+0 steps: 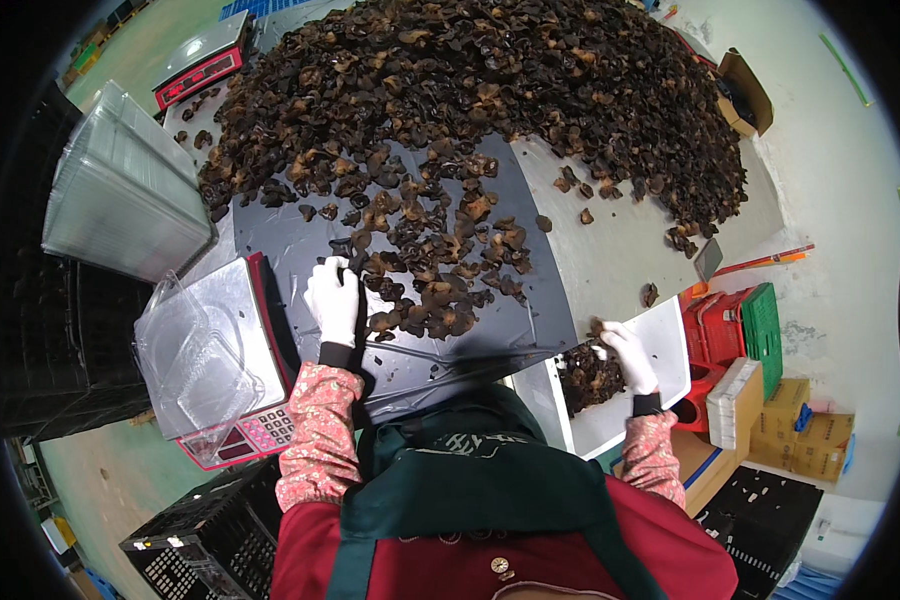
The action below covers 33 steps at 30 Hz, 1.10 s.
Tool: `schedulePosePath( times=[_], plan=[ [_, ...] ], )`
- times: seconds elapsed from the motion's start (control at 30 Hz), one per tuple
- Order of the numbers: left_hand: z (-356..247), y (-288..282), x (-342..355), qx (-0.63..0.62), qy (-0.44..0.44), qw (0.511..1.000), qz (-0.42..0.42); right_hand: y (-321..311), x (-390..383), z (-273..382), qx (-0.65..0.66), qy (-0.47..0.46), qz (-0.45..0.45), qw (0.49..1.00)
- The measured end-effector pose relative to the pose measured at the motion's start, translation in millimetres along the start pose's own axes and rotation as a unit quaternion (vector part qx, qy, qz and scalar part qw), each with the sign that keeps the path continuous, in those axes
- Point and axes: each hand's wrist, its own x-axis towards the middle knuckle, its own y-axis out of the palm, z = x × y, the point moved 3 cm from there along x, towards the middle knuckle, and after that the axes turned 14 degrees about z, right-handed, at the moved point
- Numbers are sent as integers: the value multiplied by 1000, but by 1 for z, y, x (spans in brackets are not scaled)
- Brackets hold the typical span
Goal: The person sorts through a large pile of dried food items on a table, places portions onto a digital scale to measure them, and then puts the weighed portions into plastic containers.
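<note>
The tub (673,350) seems set handily under the right hand (630,357); the left hand (333,302) curls its fingers by fungus (436,295), both pinches unclear.

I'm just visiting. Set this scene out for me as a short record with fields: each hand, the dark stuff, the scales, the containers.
Left hand: white-gloved, curled at dark fungus-like pieces on a dark sheet; whether its grip holds any is unclear
Right hand: white-gloved, over a white bin with more pieces inside
Heap: similar pieces, across the table's far side
Near scale: at left, clear plastic lying on it
Far scale: upper left
Clear containers: stacked, left
</note>
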Motion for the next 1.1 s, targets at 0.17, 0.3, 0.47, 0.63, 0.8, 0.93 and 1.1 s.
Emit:
schedulePosePath(
  times=[0.17, 0.3, 0.47, 0.63, 0.8, 0.93, 1.1],
  plan=[
    [9, -6, -29, -69, 55, 995, -39, -13, -10, -11, -307, 84, -135, 938],
    [12, -6, -43, -23, 66, 998, -5, 75, 56, 55, -205, -149, -99, 962],
    [13, -13, -62, -49, 21, 997, -50, 209, 113, 111, -368, -339, 51, 864],
    [11, -20, -85, -44, 32, 996, -67, 247, 167, 119, -478, -327, 43, 815],
    [13, -20, -99, 54, -33, 998, -21, 223, 200, 133, -369, -334, 50, 866],
    [-11, -21, -68, 64, -2, 998, 10, 244, 190, 135, -452, -352, 114, 812],
    [-15, -6, -34, 35, -3, 999, -29, 274, 204, 162, -569, -375, 85, 727]
  ],
)
